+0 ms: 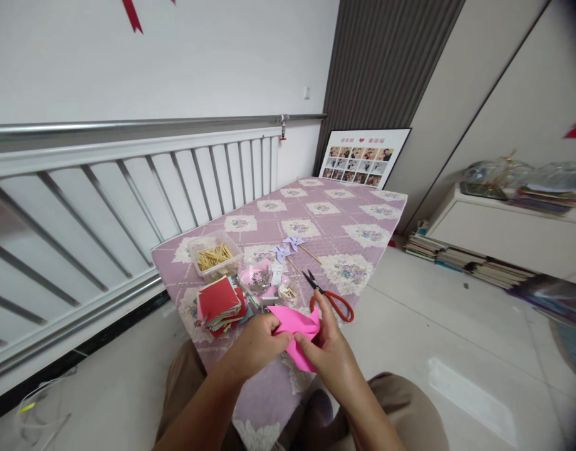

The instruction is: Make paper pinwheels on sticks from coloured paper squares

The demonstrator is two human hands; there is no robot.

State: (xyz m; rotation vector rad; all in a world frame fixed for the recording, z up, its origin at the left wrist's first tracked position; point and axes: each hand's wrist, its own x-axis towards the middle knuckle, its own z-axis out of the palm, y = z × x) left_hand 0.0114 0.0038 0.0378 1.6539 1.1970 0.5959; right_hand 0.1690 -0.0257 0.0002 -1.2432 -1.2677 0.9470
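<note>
Pinching a folded pink paper from both sides, the left hand closes thumb and fingers on its left edge and the right hand grips its right edge. The sheet is held over the near end of the cloth-covered table, just on the wearer's side of the red-handled scissors. Part of the paper is hidden under the right fingers, so the full shape of the fold cannot be made out. Left of the scissors lies a stack of coloured paper squares, red on top. Between that stack and the scissors stand small containers whose contents are too small to identify. Beyond and to the left of the scissors sits a clear box of wooden sticks. Just beyond the scissors lie two purple pinwheels. Far beyond the scissors, a photo board leans at the table's far end. Right of the scissors, well apart, books are stacked on the floor. Both forearms are cut off at the lower edge.
</note>
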